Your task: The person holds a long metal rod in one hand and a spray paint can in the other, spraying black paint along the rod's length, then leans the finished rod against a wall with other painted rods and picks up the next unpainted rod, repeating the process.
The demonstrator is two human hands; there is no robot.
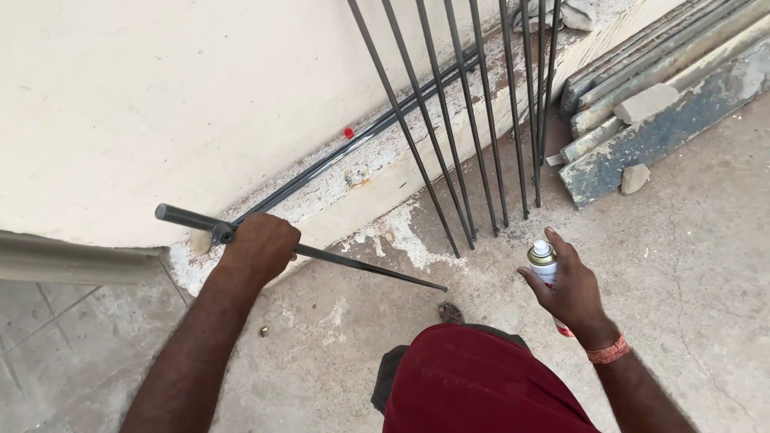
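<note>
Nearest to us is our dark red garment (473,385), low in the view, with both forearms reaching out past it. Our left hand (258,247) is closed in a fist around a dark metal rod (353,265), gripping it near its thicker end, so that the rod runs slantwise above the concrete floor (690,265) with its thin tip pointing toward the leaning rods. Our right hand (571,285) has its fingers wrapped around a spray can (544,261), held upright, with the forefinger lying along the side of the can up to its white nozzle; an orange thread band sits at that wrist. Just beyond the can, a row of dark rods (449,120) leans against the cream wall (160,96), feet on the floor. To the right of those rods, weathered planks (666,120) lie stacked, with broken stone pieces (646,103) on and beside them.
</note>
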